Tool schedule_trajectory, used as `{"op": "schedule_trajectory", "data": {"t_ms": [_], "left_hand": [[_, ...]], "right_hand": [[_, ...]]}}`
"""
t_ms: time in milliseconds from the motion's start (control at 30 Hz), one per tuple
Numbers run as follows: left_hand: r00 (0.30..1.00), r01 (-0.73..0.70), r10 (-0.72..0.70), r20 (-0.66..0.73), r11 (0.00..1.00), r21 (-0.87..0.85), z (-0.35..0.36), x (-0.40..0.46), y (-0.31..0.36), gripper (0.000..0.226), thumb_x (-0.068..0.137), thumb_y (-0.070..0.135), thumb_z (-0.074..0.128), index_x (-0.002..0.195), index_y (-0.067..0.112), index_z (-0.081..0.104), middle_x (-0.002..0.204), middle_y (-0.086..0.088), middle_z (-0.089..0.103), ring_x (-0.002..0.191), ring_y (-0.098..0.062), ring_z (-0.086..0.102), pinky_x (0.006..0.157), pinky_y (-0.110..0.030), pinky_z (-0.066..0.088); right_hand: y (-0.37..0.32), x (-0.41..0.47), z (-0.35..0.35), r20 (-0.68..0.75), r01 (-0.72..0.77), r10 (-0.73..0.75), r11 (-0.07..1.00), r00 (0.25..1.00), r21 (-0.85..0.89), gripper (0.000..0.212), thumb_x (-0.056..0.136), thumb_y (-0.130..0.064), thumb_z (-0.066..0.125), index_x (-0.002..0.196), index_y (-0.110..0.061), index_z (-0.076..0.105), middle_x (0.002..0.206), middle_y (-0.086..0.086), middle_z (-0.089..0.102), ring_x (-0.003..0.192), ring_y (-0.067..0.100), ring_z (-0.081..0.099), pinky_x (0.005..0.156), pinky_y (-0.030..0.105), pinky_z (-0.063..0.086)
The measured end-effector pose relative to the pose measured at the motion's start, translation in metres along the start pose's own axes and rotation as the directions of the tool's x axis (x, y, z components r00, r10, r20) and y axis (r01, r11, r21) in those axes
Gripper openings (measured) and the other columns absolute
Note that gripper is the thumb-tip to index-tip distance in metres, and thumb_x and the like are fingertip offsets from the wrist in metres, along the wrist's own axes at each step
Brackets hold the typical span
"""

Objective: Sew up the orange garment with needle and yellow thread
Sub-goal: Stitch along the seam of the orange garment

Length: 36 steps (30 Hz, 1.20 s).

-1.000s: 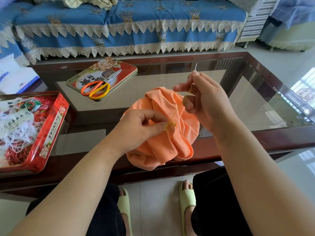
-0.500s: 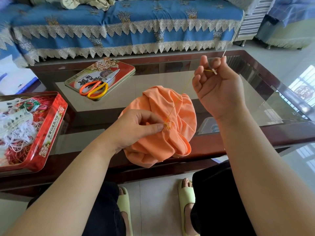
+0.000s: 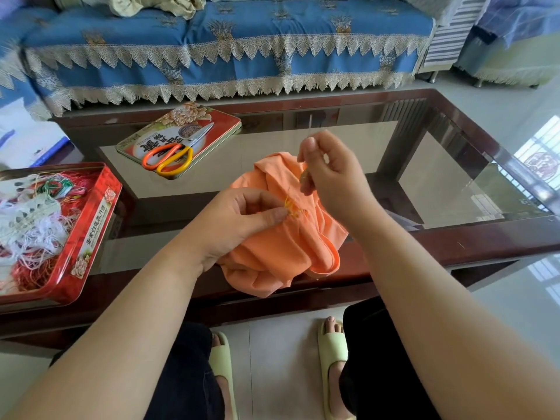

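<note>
The orange garment (image 3: pixel 281 237) is bunched at the counter's (image 3: pixel 472 237) near edge. The left hand (image 3: pixel 233 219) has its grip clamped on the cloth beside the yellow thread (image 3: pixel 291 206) stitches. The right hand (image 3: pixel 330 171), just above, pinches the thread; the needle is too blurred to make out.

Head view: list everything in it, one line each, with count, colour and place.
garment: 1, orange, bunched at table's near edge
thread: 1 tangle, yellow, on garment
needle: 1, thin, faint, above right hand
scissors: 1, orange and yellow handles, on lid
lid: 1, red, table's far left
tin: 1, red, threads inside, left
table: 1, dark wood, glass
sofa: 1, blue cover
slippers: 2, pale green
left hand: pinching garment
right hand: raised, pinching
</note>
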<state>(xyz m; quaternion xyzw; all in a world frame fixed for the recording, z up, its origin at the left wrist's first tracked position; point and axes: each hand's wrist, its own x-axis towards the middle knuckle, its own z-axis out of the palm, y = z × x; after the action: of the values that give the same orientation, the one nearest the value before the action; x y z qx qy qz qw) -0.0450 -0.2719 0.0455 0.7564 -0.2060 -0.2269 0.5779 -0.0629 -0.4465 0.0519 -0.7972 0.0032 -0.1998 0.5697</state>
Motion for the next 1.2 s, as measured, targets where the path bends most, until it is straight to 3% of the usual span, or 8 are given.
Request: {"op": "schedule_trajectory", "data": {"t_ms": [133, 300, 500, 667, 833, 967, 1100, 1200], "left_hand": [[1.0, -0.017, 0.017, 0.005, 0.995, -0.099, 0.0, -0.001, 0.0, 0.01, 0.071, 0.034, 0.07, 0.079, 0.034, 0.076, 0.089, 0.006, 0.074, 0.089, -0.01, 0.067, 0.088, -0.03, 0.05], [0.999, -0.052, 0.05, -0.017, 0.991, -0.121, -0.003, 0.0, 0.0, 0.011, 0.071, 0.032, 0.075, 0.082, 0.033, 0.076, 0.092, 0.002, 0.073, 0.093, -0.014, 0.067, 0.092, -0.036, 0.05], [0.991, -0.093, 0.096, -0.093, 0.995, 0.039, -0.002, -0.002, 0.0, 0.03, 0.066, 0.05, 0.081, 0.089, 0.033, 0.075, 0.095, 0.001, 0.074, 0.095, -0.023, 0.068, 0.091, -0.054, 0.052], [0.979, -0.12, 0.122, -0.161, 0.993, 0.023, -0.001, -0.003, 0.002, 0.009, 0.072, 0.042, 0.072, 0.079, 0.037, 0.073, 0.084, 0.009, 0.073, 0.089, -0.017, 0.067, 0.086, -0.042, 0.053], [0.957, -0.132, 0.134, -0.256, 0.991, 0.023, -0.002, -0.003, 0.002, 0.011, 0.085, 0.031, 0.069, 0.095, 0.03, 0.065, 0.088, 0.009, 0.074, 0.09, -0.009, 0.068, 0.086, -0.036, 0.052], [0.973, -0.158, 0.164, -0.165, 0.986, 0.048, -0.002, -0.008, 0.004, 0.03, 0.086, 0.043, 0.06, 0.11, 0.026, 0.063, 0.103, 0.002, 0.073, 0.099, -0.014, 0.068, 0.091, -0.04, 0.052], [0.983, -0.169, 0.172, -0.061, 0.985, 0.044, -0.004, -0.01, 0.004, 0.03, 0.08, 0.042, 0.072, 0.104, 0.025, 0.067, 0.098, 0.005, 0.072, 0.097, -0.013, 0.066, 0.086, -0.033, 0.05], [0.974, -0.186, 0.189, -0.125, 0.982, 0.032, -0.004, -0.008, 0.002, 0.025, 0.075, 0.038, 0.074, 0.097, 0.03, 0.067, 0.092, 0.007, 0.072, 0.092, -0.009, 0.066, 0.082, -0.031, 0.048]], "right_hand": [[0.007, 0.0, 0.013, 0.061, 0.031, -0.028, 0.998, 0.998, -0.054, 0.025, 0.103, -0.019, 0.041, 0.086, -0.004, 0.05, 0.06, -0.009, 0.053, 0.051, 0.006, 0.051, 0.056, 0.032, 0.047], [0.015, -0.002, 0.026, 0.126, 0.086, -0.063, 0.978, 0.99, -0.188, 0.027, 0.103, -0.023, 0.04, 0.077, -0.03, 0.041, 0.069, -0.009, 0.047, 0.061, 0.002, 0.044, 0.063, 0.026, 0.039], [0.01, -0.006, 0.024, 0.05, 0.116, -0.107, 0.964, 0.993, -0.241, 0.021, 0.103, -0.028, 0.039, 0.086, -0.017, 0.046, 0.064, -0.01, 0.049, 0.06, -0.002, 0.046, 0.057, 0.016, 0.035], [0.005, -0.012, 0.025, -0.04, 0.227, -0.243, 0.944, 0.969, -0.238, 0.022, 0.102, -0.026, 0.04, 0.092, -0.011, 0.051, 0.062, -0.016, 0.046, 0.057, 0.006, 0.043, 0.058, 0.035, 0.043], [-0.002, -0.016, 0.02, -0.125, 0.25, -0.277, 0.949, 0.953, -0.193, 0.023, 0.103, -0.025, 0.04, 0.091, -0.01, 0.052, 0.063, -0.013, 0.048, 0.056, 0.007, 0.046, 0.056, 0.032, 0.042], [-0.004, -0.019, 0.02, -0.138, 0.229, -0.249, 0.962, 0.959, -0.15, 0.019, 0.103, -0.023, 0.04, 0.088, -0.016, 0.049, 0.062, -0.015, 0.047, 0.056, 0.002, 0.047, 0.056, 0.019, 0.038], [-0.004, -0.02, 0.021, -0.149, 0.202, -0.222, 0.97, 0.964, -0.137, 0.019, 0.103, -0.023, 0.041, 0.088, -0.016, 0.049, 0.062, -0.013, 0.046, 0.056, 0.002, 0.044, 0.055, 0.016, 0.036], [-0.004, -0.02, 0.02, -0.159, 0.208, -0.23, 0.967, 0.96, -0.145, 0.019, 0.103, -0.024, 0.04, 0.088, -0.017, 0.049, 0.06, -0.016, 0.047, 0.056, 0.002, 0.046, 0.055, 0.021, 0.038]]}}
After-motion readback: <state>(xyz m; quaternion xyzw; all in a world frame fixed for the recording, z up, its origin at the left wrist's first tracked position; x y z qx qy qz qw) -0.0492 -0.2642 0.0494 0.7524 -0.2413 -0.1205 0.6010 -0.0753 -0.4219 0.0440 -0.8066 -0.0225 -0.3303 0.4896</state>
